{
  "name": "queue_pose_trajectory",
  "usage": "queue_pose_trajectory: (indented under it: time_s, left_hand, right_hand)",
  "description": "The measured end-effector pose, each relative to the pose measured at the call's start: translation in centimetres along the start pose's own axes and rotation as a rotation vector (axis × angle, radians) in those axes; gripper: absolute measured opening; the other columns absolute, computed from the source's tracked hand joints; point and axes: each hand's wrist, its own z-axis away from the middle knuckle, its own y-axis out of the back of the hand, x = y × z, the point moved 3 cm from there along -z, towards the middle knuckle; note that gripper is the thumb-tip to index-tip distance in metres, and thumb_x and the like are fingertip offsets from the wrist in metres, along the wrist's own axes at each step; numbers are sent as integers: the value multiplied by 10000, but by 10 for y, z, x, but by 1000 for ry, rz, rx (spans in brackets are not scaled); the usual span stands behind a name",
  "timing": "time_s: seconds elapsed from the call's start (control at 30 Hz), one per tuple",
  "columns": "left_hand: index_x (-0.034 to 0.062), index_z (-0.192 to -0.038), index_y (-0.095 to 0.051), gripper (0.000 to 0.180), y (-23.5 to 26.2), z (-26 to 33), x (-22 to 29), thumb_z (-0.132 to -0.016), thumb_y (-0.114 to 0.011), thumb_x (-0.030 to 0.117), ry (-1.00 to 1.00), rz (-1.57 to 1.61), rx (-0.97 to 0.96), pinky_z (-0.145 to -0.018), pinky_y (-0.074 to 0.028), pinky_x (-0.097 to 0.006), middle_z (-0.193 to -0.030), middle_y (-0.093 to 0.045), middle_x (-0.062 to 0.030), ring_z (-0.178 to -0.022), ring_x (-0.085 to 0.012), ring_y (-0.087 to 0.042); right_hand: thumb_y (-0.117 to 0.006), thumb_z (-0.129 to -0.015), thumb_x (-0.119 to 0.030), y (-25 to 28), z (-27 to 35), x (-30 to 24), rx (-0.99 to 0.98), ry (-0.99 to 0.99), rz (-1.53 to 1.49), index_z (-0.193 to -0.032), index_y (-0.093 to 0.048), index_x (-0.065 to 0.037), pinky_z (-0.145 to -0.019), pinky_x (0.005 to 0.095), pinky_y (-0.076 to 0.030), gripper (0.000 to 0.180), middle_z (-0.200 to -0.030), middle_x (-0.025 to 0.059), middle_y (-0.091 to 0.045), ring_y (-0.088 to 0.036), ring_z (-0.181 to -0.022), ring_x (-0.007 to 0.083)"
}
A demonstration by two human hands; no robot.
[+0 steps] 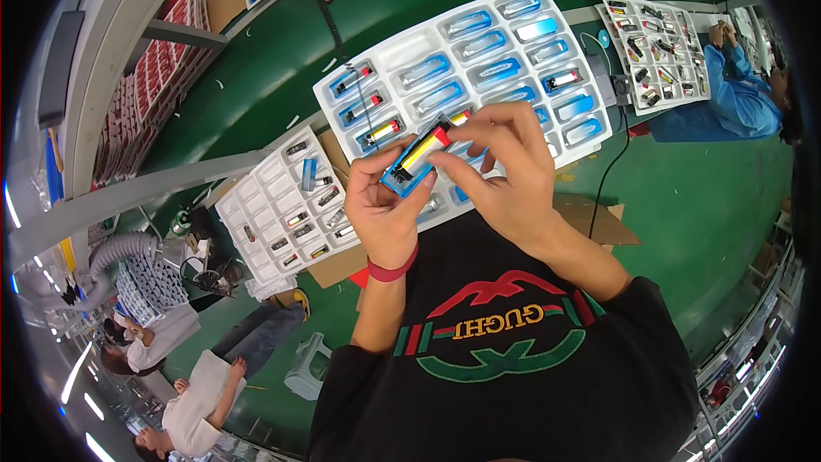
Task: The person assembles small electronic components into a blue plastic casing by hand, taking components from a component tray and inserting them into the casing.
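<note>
**Q:** What've you got there, and are your hands full?

**Me:** Pretty much. My left hand [385, 218] is curled around a blue shell [398, 185], thumb along one side and fingers round the other. The small part [422, 151] (yellow stripe, red end, black bits) lies in or over that shell, tilted; can't tell how far in it sits. My right hand [510, 173] has thumb and forefinger narrowed on either side of the red end. How hard they're pressing, no clue from this angle.

**Q:** Where are you holding it?

**Me:** Up in front of my chest, above the near edge of the white tray [402, 50]. There are loads more blue shells [499, 73] in the pockets, and a second white tray [253, 195] with loose parts is off to my left.

**Q:** Heavy? Fragile?

**Me:** Going by looks, light. The shell seems like stiff, glossy plastic, so probably a bit slippery; I'd cradle it by its long sides and not squeeze. The part looks rigid through the yellow body, so I'd grip it there or at the red end. The black end looks fiddlier and likely more delicate, so I'd keep fingertips off it.
</note>
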Motion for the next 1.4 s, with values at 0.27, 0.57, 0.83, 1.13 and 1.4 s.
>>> queue_pose_trajectory:
  time_s: [0.27, 0.57, 0.83, 1.13, 1.4]
  left_hand:
    - [-1, -1022, -438, 388, -8, 5, -4, -745, -676, -131, -117, -53, 5, -867, -529, -311, -1221, -533, -263, -1077, -252, -594]
    - [16, -1091, -438, 342, -7, 11, -7, -808, -591, -100, -155, 63, -7, -945, -484, -412, -1283, -471, -301, -1148, -318, -545]
    - [5, -1003, -447, 205, -12, 13, 10, -856, -580, -47, -87, 27, 110, -888, -488, -301, -1229, -526, -310, -1099, -252, -581]
    - [13, -1003, -469, 220, -12, 16, 16, -845, -589, -83, -82, -46, 60, -851, -485, -261, -1244, -521, -313, -1047, -199, -596]
    - [-1, -1111, -477, 233, -21, 21, 0, -895, -561, -20, 27, 309, 204, -859, -517, -321, -1106, -597, -150, -1005, -197, -605]
  right_hand:
    - [-763, -703, -25, -2, 2, 4, 9, -104, -94, -848, -662, -9, -515, 251, -456, 177, -864, 71, -550, -570, -584, 137]
    - [-763, -717, -66, -3, 1, 0, 1, -319, -288, -917, -622, -41, -471, 233, -423, 246, -877, 57, -550, -566, -581, 112]
    - [-770, -708, -142, 4, -1, 3, 56, 159, 51, -939, -658, -77, -451, 237, -443, 265, -863, 45, -530, -552, -577, 137]
    - [-730, -771, -194, 7, -9, 4, -266, 178, 149, -896, -599, -68, -446, 271, -447, 221, -843, 50, -485, -556, -560, 176]
    - [-709, -759, -11, -8, 14, -5, -27, -99, -229, -1038, -629, -17, -510, 225, -436, 290, -955, 95, -496, -519, -661, 123]
